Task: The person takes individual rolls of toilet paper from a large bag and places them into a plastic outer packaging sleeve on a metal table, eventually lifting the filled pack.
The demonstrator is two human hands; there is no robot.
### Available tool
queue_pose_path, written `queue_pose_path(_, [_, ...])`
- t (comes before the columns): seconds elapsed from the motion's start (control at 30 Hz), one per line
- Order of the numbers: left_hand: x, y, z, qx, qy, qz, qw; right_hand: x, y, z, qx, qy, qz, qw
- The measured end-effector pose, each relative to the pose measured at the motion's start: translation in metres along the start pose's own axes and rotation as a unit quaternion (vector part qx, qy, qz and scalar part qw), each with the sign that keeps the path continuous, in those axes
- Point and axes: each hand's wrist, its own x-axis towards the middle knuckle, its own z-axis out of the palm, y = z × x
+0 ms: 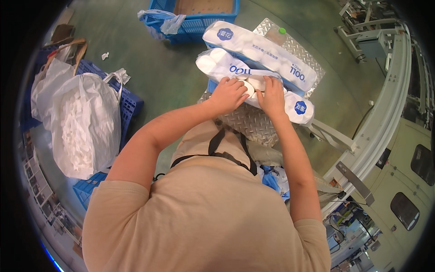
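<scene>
An opened pack of white toilet rolls (pixel 213 62) in clear film with blue print lies across in front of me, bare rolls showing in its gap. Bent over a roll end (pixel 246 89) at the gap's left side are the fingers of my left hand (pixel 228 95), closed on the pack. My right hand (pixel 272 96) grips the pack on the other side of the gap, thumb apart from the fingers and fingertips at the film's edge. Just beyond lies a second, wrapped pack of toilet rolls (pixel 260 50). Blue plastic shows beneath the packs.
A metal tread-plate surface (pixel 249 121) lies under the packs, with a green-capped bottle (pixel 282 31) at its far end. A blue crate (pixel 206 20) stands beyond. To the left, a white bag of scraps (pixel 86 127) leans in a blue crate. A metal rail (pixel 385 113) curves along the right.
</scene>
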Motion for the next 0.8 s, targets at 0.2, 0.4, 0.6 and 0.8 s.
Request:
queue_pose_path(0.2, [0.008, 0.003, 0.007, 0.013, -0.066, -0.022, 0.998, 0.01, 0.004, 0.007, -0.018, -0.04, 0.039, 0.998])
queue_pose_path(0.4, [0.02, 0.01, -0.005, -0.369, 0.057, -0.278, 0.885, 0.008, -0.035, -0.096, 0.253, 0.107, 0.213, 0.938])
queue_pose_path(0.6, [-0.009, 0.012, -0.106, -0.828, 0.002, -0.341, 0.445, 0.006, -0.069, -0.111, 0.515, -0.035, 0.319, 0.795])
queue_pose_path(0.8, [-0.14, -0.085, -0.185, -0.833, 0.39, -0.238, 0.311, 0.01, -0.071, -0.111, 0.551, -0.037, 0.346, 0.759])
